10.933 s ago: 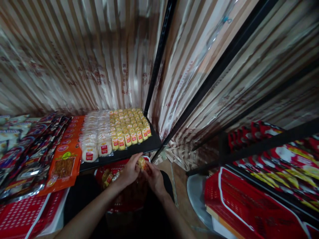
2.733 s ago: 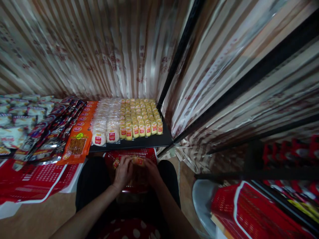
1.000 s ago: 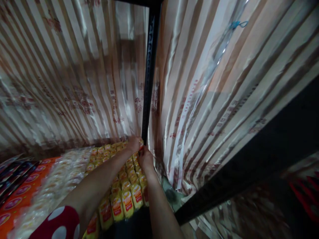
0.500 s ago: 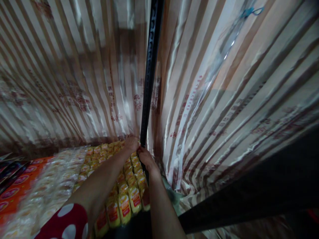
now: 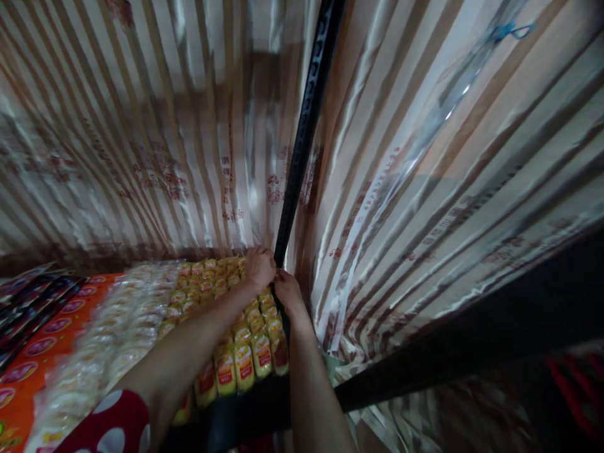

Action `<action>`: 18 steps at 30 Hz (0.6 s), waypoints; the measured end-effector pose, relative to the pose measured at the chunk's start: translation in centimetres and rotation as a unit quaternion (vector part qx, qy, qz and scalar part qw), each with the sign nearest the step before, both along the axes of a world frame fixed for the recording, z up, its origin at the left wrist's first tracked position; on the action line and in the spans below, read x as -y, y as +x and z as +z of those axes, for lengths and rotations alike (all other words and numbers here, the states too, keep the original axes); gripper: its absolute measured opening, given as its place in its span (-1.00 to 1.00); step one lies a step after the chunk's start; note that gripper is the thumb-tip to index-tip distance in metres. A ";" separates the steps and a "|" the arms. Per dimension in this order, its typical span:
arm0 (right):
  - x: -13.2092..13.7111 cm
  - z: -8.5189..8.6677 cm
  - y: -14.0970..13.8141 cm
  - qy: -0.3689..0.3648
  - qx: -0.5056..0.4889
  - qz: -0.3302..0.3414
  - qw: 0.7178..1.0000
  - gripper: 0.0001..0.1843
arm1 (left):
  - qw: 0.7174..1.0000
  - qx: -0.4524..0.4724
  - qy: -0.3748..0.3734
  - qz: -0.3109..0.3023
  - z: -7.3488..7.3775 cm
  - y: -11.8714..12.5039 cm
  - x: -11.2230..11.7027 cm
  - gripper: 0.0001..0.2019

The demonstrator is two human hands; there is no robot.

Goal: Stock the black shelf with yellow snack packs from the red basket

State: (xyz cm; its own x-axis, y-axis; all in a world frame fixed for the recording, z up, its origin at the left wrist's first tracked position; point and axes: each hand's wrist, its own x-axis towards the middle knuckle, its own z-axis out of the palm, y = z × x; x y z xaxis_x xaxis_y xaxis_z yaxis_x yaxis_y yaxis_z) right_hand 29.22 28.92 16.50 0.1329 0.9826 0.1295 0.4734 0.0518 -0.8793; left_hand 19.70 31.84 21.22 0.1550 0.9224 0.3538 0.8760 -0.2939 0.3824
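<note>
Yellow snack packs (image 5: 245,358) with red labels stand in tight rows on a dark shelf (image 5: 245,409). They are small and shiny. Both hands are at the back corner of the rows, just beside a black post (image 5: 306,126). The left hand (image 5: 260,267) is curled over the last packs. The right hand (image 5: 287,292) is bent close beside it. I cannot tell if either hand grips a pack. White round cakes (image 5: 117,327) lie to the left, then orange bags (image 5: 42,327).
</note>
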 end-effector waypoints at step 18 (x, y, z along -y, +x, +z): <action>26.2 -3.3 -6.6 0.048 -0.011 0.015 0.999 -0.65 | 0.896 0.426 -0.123 0.021 -7.1 -5.5 30.0 -0.73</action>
State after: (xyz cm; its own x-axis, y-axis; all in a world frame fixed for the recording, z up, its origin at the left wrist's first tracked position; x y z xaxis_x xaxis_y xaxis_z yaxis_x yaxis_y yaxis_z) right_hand 22.59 2.70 13.16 0.1079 0.9693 0.2212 0.4508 0.1506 -0.8798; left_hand 14.18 1.82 14.13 -0.1117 0.9875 0.1115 0.2447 -0.0814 0.9662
